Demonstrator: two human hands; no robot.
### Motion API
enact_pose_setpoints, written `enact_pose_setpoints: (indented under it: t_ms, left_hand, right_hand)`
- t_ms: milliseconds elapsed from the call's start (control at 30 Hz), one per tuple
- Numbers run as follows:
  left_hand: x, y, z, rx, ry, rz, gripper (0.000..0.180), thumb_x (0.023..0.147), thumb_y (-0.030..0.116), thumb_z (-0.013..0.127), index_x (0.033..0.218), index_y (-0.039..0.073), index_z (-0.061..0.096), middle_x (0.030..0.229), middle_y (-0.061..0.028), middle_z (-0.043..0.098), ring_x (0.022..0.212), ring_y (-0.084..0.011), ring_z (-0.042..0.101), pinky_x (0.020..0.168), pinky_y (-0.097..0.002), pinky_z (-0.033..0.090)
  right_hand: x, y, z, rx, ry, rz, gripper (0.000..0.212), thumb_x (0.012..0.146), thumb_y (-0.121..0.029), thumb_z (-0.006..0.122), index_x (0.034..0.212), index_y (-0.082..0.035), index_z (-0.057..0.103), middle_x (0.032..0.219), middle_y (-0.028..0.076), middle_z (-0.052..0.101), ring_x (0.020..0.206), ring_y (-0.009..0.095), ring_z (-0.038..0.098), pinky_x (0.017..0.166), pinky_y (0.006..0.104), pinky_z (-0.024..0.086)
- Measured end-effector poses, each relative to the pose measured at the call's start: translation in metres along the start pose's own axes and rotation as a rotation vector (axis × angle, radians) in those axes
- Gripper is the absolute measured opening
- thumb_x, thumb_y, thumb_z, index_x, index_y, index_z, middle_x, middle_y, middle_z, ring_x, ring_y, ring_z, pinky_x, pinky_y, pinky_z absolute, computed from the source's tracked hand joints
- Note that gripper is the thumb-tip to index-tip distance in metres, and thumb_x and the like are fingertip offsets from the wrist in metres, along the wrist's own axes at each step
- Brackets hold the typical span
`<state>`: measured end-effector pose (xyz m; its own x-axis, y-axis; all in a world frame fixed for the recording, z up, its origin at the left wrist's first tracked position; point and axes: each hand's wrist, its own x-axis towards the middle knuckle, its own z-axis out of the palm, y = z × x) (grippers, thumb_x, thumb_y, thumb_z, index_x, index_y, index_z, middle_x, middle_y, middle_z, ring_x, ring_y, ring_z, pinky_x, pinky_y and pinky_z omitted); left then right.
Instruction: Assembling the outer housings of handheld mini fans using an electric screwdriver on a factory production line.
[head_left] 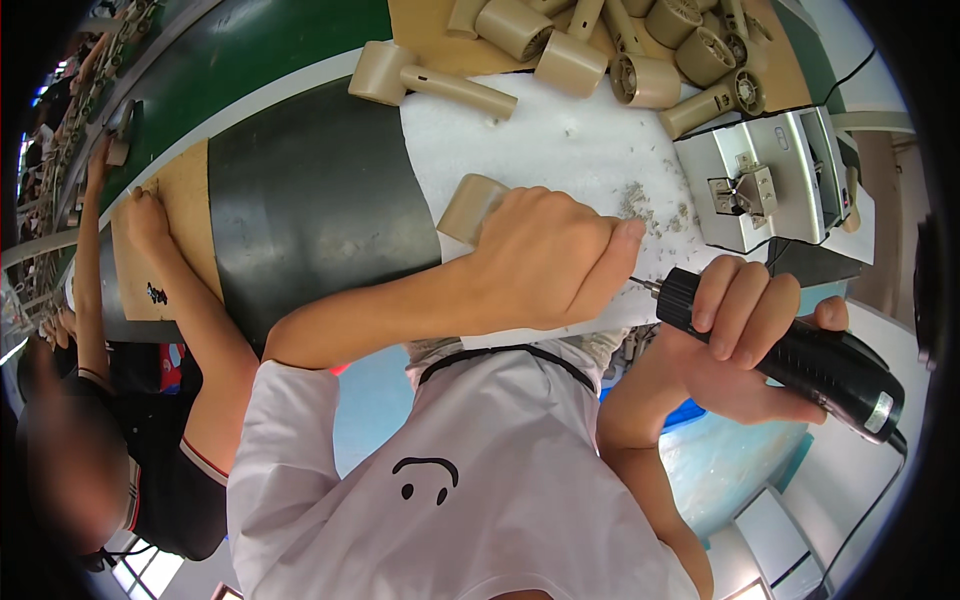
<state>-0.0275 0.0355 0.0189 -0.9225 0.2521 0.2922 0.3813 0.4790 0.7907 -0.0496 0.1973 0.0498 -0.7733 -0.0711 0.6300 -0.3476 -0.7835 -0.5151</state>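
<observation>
My left hand (548, 258) is closed around a beige hair dryer (470, 208). Its round head sticks out to the left of my knuckles, and the rest is hidden under my fingers. In my right hand (740, 325) is a black electric screwdriver (835, 370), gripped around its body and tilted. Its thin bit points left toward my left thumb; whether it touches the hair dryer I cannot tell. Small loose screws (640, 205) lie scattered on the white foam sheet (570, 140) just beyond my hands.
A grey screw feeder (745, 180) stands at the right. Several beige hair dryers (570, 62) are piled at the far side, one (440, 85) lying apart. A green conveyor (270, 40) runs at the far left. A co-worker's hand (148, 222) rests over a brown board (180, 245).
</observation>
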Motion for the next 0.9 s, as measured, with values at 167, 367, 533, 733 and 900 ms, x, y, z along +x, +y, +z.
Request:
enact_pose_setpoints:
  t_ms: [167, 367, 533, 733, 900]
  left_hand:
    - [0.005, 0.002, -0.005, 0.045, -0.062, -0.018, 0.035, 0.089, 0.013, 0.046, 0.057, 0.002, 0.051, 0.050, -0.0155, 0.050, 0.044, -0.0374, 0.048, 0.046, -0.0446, 0.040]
    - [0.009, -0.057, -0.060, 0.958, 0.010, -0.333, 0.027, 0.082, 0.024, 0.054, 0.068, 0.006, 0.067, 0.067, -0.0153, 0.066, 0.060, -0.0317, 0.066, 0.050, -0.0433, 0.051]
    - [0.015, -0.073, -0.090, 1.170, 0.224, -0.422, 0.016, 0.072, 0.006, 0.061, 0.087, 0.003, 0.064, 0.078, -0.0155, 0.062, 0.077, -0.0301, 0.064, 0.063, -0.0425, 0.052]
    - [0.026, -0.082, -0.087, 0.801, -0.206, -0.062, 0.047, 0.064, -0.006, 0.062, 0.109, 0.005, 0.057, 0.107, -0.0124, 0.056, 0.106, -0.0300, 0.053, 0.089, -0.0426, 0.042]
    - [0.026, -0.094, -0.089, 0.764, -0.160, 0.069, 0.036, 0.072, 0.000, 0.060, 0.108, 0.005, 0.055, 0.102, -0.0115, 0.057, 0.099, -0.0327, 0.054, 0.086, -0.0415, 0.043]
  right_hand:
    - [0.003, -0.002, -0.005, 0.036, -0.008, 0.028, 0.068, 0.089, -0.068, 0.038, 0.128, -0.012, 0.041, 0.064, 0.003, 0.045, 0.052, 0.016, 0.042, 0.050, 0.0309, 0.039]
    - [0.015, -0.017, -0.036, -0.138, 0.128, 0.073, 0.065, 0.088, -0.066, 0.034, 0.119, -0.010, 0.048, 0.064, 0.001, 0.041, 0.054, 0.013, 0.037, 0.054, 0.0289, 0.035]
    - [0.034, -0.033, -0.072, -0.330, 0.231, -0.015, 0.072, 0.084, -0.075, 0.031, 0.117, -0.013, 0.048, 0.061, 0.004, 0.041, 0.054, 0.017, 0.038, 0.055, 0.0346, 0.036]
    - [0.065, -0.011, -0.092, -0.769, 0.383, -0.107, 0.085, 0.073, -0.088, 0.033, 0.111, -0.014, 0.044, 0.061, 0.010, 0.050, 0.055, 0.022, 0.045, 0.055, 0.0382, 0.042]
    - [0.066, -0.003, -0.091, -0.845, 0.408, -0.081, 0.084, 0.074, -0.087, 0.031, 0.107, -0.011, 0.043, 0.059, 0.009, 0.049, 0.052, 0.022, 0.045, 0.053, 0.0368, 0.042]
